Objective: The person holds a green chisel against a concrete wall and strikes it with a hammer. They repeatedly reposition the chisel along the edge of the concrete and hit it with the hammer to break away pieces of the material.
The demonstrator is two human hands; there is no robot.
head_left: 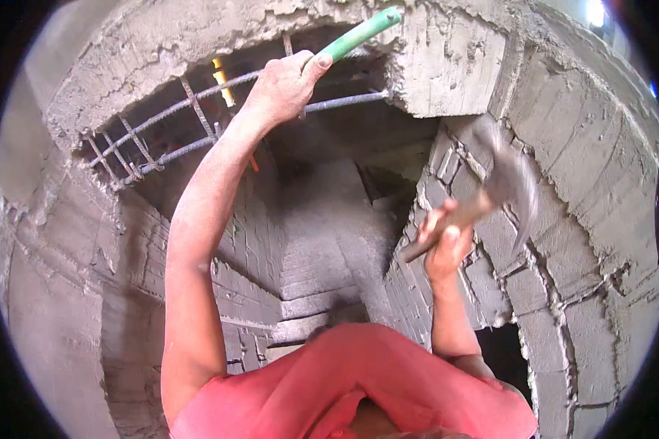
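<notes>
My left hand (282,88) is wrapped round a green tube-like bar (365,33) beside the broken opening at the top. Its other end is hidden by my fingers. Lower on the right, my right hand (447,245) grips the wooden handle of a pick hammer (465,212). The hammer's long, curved head is smeared by motion in front of the brick and mortar wall. Exposed steel rebar (183,150) runs across the opening, passing behind my left wrist.
Rough concrete (454,66) borders the opening above. A yellow piece (223,80) stands among the bars. Mortared brickwork (556,249) curves along the right, and a dark hole (501,358) sits low in it. Grey blockwork (318,256) lies deep in the middle.
</notes>
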